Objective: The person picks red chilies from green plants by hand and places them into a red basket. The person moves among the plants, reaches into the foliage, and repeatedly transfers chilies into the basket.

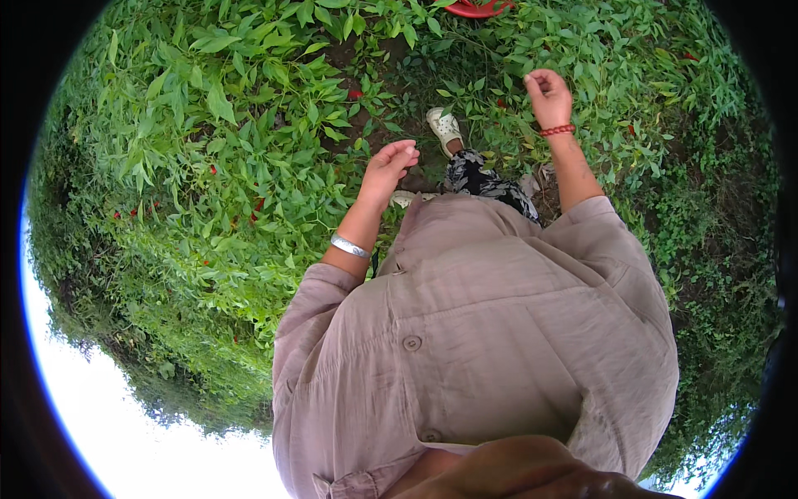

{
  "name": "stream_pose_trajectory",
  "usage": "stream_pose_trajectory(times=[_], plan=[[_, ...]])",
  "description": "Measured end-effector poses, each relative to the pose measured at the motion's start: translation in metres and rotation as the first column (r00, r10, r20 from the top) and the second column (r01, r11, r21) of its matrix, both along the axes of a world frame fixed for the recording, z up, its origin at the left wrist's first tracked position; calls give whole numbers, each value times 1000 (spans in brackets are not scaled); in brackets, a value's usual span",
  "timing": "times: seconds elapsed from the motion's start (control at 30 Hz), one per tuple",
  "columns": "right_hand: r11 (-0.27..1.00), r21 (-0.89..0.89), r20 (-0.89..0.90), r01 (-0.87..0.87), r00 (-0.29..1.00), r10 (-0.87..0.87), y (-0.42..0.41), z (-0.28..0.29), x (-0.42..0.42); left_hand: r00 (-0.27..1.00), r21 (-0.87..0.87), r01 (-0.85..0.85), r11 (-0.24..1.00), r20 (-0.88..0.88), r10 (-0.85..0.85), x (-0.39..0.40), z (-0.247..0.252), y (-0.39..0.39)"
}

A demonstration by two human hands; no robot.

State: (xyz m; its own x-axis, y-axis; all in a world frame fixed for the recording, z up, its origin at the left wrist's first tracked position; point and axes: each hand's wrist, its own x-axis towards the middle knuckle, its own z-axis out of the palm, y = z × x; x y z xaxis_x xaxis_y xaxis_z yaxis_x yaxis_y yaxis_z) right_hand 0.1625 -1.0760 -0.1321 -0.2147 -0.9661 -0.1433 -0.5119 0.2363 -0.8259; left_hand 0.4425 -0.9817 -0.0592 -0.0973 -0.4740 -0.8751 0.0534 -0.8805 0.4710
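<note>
My left hand (pixel 388 168), with a silver bangle (pixel 350 246) on its wrist, is above the right edge of the leafy plants (pixel 274 106) on the left. Its fingers are loosely bent and nothing shows in them. Farther forward and to the right, my right hand (pixel 550 98) hangs over more plants, a red bead bracelet (pixel 557 130) round its wrist. Its fingers curl towards the thumb; no held object is visible, but the fingertips hide part of the grip. Small red peppers (pixel 355 95) show among the leaves.
A cream clog (pixel 445 128) stands on the ground between the plants, and part of the other clog (pixel 405 198) shows near my shirt. The rim of a red plastic container (pixel 479 9) is at the top edge. Dense greenery lies on both sides.
</note>
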Motion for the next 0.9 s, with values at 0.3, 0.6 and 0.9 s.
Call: stream_pose_trajectory(times=[0.3, 0.6, 0.9], plan=[[905, 385, 16, 180, 979, -202, -43, 15, -34, 998, -69, -64, 996, -9, 63, 18, 7, 30], [652, 587, -36, 480, 820, -571, -62, -11, -17, 912, -236, -350, 907, 134, 387, 57, 25, 106], [718, 616, 429, 324, 627, -650, -82, -31, -7, 772, -425, -472, 772, 224, 595, 64, 78, 185]])
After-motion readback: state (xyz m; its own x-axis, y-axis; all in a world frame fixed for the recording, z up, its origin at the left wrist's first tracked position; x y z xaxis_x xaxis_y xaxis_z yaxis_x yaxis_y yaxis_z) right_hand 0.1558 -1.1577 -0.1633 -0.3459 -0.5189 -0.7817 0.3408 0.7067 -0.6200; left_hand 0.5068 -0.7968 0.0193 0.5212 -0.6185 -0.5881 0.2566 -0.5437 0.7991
